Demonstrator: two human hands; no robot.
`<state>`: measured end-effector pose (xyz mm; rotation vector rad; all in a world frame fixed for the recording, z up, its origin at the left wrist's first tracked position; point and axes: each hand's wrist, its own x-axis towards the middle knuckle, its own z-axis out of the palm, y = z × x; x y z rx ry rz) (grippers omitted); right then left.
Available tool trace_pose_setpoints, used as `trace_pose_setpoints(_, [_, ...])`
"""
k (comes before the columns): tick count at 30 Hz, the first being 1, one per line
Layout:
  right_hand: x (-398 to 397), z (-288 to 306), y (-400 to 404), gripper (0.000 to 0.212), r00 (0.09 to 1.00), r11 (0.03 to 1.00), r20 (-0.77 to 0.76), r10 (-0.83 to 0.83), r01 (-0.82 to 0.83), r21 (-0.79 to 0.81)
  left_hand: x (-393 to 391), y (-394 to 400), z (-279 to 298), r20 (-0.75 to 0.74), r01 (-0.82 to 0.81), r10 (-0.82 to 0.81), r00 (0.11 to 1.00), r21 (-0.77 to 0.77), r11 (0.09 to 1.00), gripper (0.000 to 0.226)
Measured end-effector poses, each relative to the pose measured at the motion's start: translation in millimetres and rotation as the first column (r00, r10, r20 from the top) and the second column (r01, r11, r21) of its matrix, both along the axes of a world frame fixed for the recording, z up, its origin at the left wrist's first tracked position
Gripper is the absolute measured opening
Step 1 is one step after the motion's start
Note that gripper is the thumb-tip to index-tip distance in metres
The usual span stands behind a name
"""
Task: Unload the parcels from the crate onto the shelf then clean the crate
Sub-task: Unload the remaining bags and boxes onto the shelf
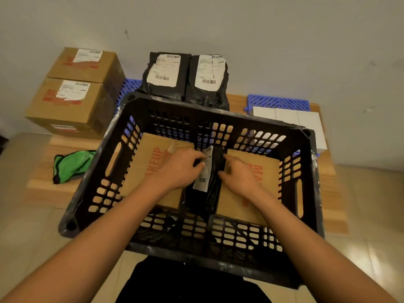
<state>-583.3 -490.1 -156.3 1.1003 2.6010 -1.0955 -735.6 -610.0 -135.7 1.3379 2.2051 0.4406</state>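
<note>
Black crate [140, 119] at frame centre, on the wooden shelf [63, 147]. Inside: black parcel [211, 189] standing on edge between two cardboard boxes, left box [148, 162] and right box [247, 202]. Left hand [181, 169] and right hand [238, 173] both curl fingers around the black parcel's top, gripping it. Upper frame: two stacked boxes [72, 90], two black bags [185, 77]. Green cloth [72, 165] at left.

Bare forearms [105, 232] — no sleeves — dark clothing [185, 283] below.
</note>
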Motion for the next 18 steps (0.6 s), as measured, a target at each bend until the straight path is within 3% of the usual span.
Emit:
trace_pose_setpoints(3, [-5.2,-22.1,-1.0,0.046,0.989,0.997,0.145,0.017,-0.029,0.077,-2.0,-9.7,-19.9,-0.083,0.017,-0.035,0.996,-0.213,0.977,0.042])
trace_pose_setpoints(6, [-15.2,-33.9,-6.0,0.048,0.969,0.976,0.247,0.026,-0.079,0.205,-5.7,-17.2,-30.2,-0.037,0.044,-0.060,0.997,-0.343,0.938,0.047])
trace_pose_setpoints(12, [-27.9,-48.7,-27.4,0.050,0.954,0.919,0.298,0.040,-0.152,0.364,-10.3,-22.4,-33.8,-0.013,0.078,-0.087,0.996,-0.326,0.942,0.046])
trace_pose_setpoints(18, [-42.6,-52.9,-36.6,0.044,0.965,0.937,0.260,0.036,-0.124,0.328,-21.8,-18.7,-25.2,0.027,0.186,-0.192,0.981,-0.403,0.896,0.038])
